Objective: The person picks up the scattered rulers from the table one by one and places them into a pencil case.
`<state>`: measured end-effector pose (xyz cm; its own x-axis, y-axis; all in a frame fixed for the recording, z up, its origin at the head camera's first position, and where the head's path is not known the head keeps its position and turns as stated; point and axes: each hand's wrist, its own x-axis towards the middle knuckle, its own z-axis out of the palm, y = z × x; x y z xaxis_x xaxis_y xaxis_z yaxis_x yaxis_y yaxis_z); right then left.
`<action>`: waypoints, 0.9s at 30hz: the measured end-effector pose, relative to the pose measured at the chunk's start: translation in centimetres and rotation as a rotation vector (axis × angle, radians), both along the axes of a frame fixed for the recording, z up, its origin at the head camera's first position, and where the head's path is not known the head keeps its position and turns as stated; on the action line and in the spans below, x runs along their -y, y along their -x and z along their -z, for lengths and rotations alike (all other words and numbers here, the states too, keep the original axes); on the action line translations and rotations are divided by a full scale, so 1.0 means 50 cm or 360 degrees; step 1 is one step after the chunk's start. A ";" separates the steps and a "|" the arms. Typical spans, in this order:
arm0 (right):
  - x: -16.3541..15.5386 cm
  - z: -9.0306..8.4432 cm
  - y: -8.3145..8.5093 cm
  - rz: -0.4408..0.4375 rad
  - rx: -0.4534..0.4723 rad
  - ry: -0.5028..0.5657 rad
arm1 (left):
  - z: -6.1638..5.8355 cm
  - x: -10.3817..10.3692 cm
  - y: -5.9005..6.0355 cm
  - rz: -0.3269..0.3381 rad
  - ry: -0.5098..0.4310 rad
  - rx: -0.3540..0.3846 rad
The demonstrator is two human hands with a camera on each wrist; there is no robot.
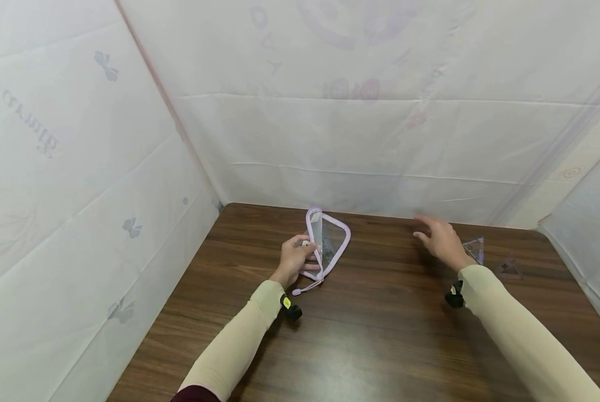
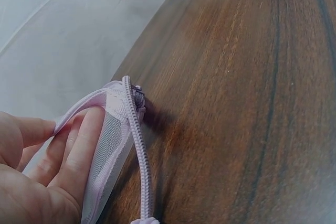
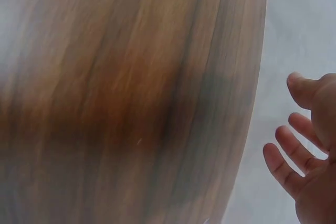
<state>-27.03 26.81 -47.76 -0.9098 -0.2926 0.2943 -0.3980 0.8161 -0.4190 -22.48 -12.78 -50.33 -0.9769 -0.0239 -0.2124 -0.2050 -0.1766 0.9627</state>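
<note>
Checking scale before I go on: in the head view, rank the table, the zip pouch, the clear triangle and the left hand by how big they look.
1. Table, by far the largest.
2. Zip pouch, gripped by the left hand.
3. Left hand, slightly smaller than the pouch.
4. Clear triangle, smallest, partly behind the open right hand.

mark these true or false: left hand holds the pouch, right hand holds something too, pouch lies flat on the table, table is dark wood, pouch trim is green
1. The left hand holds the pouch: true.
2. The right hand holds something too: false, it hovers open above the table, holding nothing.
3. The pouch lies flat on the table: false, it is held standing on its edge.
4. The table is dark wood: true.
5. The pouch trim is green: false, it is pale lilac, with a clear body.
</note>
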 end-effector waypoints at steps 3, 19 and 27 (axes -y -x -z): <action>-0.019 0.002 -0.006 0.0066 -0.0049 0.0038 | 0.001 -0.001 0.001 -0.0008 -0.0001 0.0000; -0.131 0.013 -0.028 0.0360 -0.0017 0.0204 | 0.006 0.001 0.000 -0.0014 -0.0006 -0.0010; -0.195 0.019 -0.038 0.0454 0.0074 0.0156 | 0.006 -0.001 0.000 -0.0015 -0.0003 -0.0009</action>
<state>-25.15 36.56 -48.73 -0.9643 0.0045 0.2648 -0.1372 0.8468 -0.5139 -22.46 -12.75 -50.65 -0.9778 -0.0323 -0.2069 -0.1979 -0.1805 0.9635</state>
